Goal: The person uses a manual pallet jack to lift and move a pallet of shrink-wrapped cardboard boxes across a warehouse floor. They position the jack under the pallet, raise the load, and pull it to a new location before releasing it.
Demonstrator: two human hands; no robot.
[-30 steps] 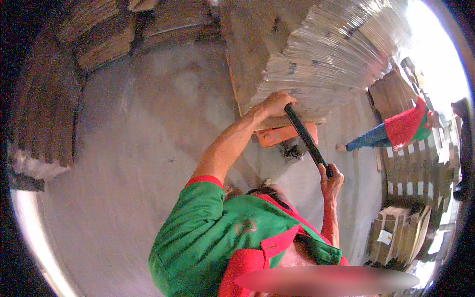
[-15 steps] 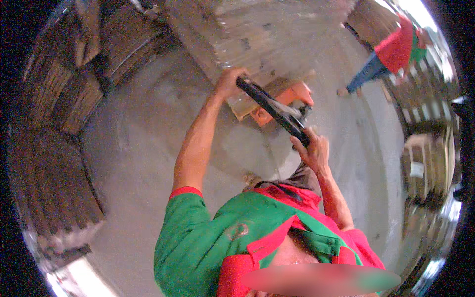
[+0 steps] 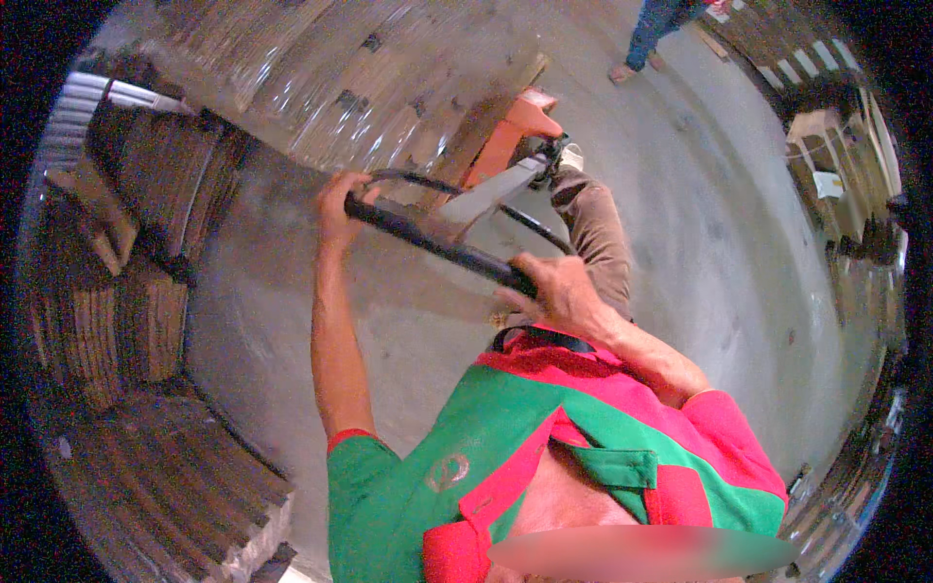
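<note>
From here, the left hand (image 3: 340, 209) and right hand (image 3: 564, 293), grips closed round the long black handlebar (image 3: 442, 245) of the orange metal pallet jack (image 3: 501, 139) beside the film-wrapped brown stack (image 3: 292, 73), seem to be steering, which next calls for even turning.

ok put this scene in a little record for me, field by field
left hand: grips the left end of the black handle
right hand: holds the handle's right end
pallet jack: orange, with a grey shaft rising toward the handle
load: brown stack in shiny clear film
other person: legs in blue jeans, upper right
left side: more brown stacks
</note>
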